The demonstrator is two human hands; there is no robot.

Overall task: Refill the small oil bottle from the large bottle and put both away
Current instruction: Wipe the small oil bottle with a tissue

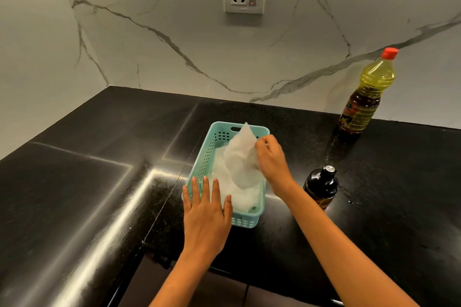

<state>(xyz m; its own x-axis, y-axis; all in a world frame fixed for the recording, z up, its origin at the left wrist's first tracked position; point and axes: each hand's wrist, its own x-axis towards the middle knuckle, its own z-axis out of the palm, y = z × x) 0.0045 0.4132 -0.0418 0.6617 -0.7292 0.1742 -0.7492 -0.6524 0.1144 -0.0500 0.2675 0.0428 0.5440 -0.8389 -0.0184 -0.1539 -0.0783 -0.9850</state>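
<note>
Oil refill: bottles out on counter (99,157), neither put away; whether the pour is done cannot be told.
Large bottle (369,92) capped, by wall; small bottle (321,187) beside basket (207,152). Right hand (270,159) pinches tissue (240,154); left hand (205,212) flat on rim, fingers straight.

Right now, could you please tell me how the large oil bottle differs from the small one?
The large bottle is clear, showing yellow oil, with a red cap; the small bottle is dark with a black top. The large bottle is taller and stands by the wall; the small bottle sits nearer the camera. Both stand upright on the black counter, untouched.
</note>
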